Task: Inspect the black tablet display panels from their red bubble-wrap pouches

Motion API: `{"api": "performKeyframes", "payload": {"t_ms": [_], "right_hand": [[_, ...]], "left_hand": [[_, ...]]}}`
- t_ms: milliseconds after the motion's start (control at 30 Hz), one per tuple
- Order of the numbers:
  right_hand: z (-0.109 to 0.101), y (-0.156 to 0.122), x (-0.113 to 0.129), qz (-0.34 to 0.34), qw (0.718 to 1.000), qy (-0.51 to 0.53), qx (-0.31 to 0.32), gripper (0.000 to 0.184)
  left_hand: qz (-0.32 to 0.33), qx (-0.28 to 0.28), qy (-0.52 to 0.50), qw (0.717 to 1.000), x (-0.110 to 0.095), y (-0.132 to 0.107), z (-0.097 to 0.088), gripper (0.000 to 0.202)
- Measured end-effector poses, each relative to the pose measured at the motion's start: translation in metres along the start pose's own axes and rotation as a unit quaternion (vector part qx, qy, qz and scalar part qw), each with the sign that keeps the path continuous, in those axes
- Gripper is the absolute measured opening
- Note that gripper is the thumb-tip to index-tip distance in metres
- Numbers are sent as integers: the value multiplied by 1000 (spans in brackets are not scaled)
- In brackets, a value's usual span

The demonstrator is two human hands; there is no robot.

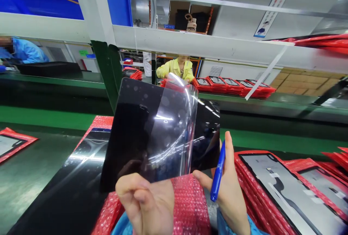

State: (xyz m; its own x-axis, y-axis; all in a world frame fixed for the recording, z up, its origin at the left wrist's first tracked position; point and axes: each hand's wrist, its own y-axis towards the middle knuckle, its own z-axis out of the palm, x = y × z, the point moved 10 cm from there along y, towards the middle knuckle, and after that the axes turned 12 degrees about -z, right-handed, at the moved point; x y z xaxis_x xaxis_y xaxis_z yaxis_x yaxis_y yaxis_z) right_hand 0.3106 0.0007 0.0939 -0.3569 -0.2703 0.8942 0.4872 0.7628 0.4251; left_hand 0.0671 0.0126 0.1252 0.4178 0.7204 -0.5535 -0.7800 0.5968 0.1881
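A glossy black screen panel point(127, 119) is held up in front of me, tilted, with pale round spots on its surface. A clear plastic film point(174, 126) curls over the middle of the panel, lifted in a bend. My left hand point(146, 202) is closed at the panel's lower edge, its curled fingers at the lower end of the film. My right hand point(228, 188) grips the panel's lower right corner, thumb in front, the fingers behind partly hidden. A blue pen point(218, 173) is tucked in that same hand, slanting upward.
Another black panel point(67, 184) lies at left on pink bubble wrap point(103, 220). Stacked panels in red bubble bags point(272, 180) stand at right, with a bagged one point(16, 142) far left. A white shelf beam point(203, 42) crosses above. Co-workers in yellow point(176, 67) and blue point(29, 50) sit beyond.
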Motion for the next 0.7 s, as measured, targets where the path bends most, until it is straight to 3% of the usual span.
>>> {"api": "performKeyframes", "payload": {"t_ms": [133, 267, 500, 700], "right_hand": [[-3, -4, 10, 0, 999, 35, -6, 107], [-8, -8, 15, -7, 998, 63, -13, 94], [-12, -17, 22, -12, 986, 165, -27, 69], [-6, -21, 24, 11, 954, 300, 13, 68]], "left_hand": [[-161, 94, -32, 982, 25, 7, 11, 12], [-245, 107, 6, 964, 51, 20, 3, 14], [-338, 91, 9, 937, 82, 32, -2, 17], [-352, 21, 20, 936, 84, 39, -8, 10]]}}
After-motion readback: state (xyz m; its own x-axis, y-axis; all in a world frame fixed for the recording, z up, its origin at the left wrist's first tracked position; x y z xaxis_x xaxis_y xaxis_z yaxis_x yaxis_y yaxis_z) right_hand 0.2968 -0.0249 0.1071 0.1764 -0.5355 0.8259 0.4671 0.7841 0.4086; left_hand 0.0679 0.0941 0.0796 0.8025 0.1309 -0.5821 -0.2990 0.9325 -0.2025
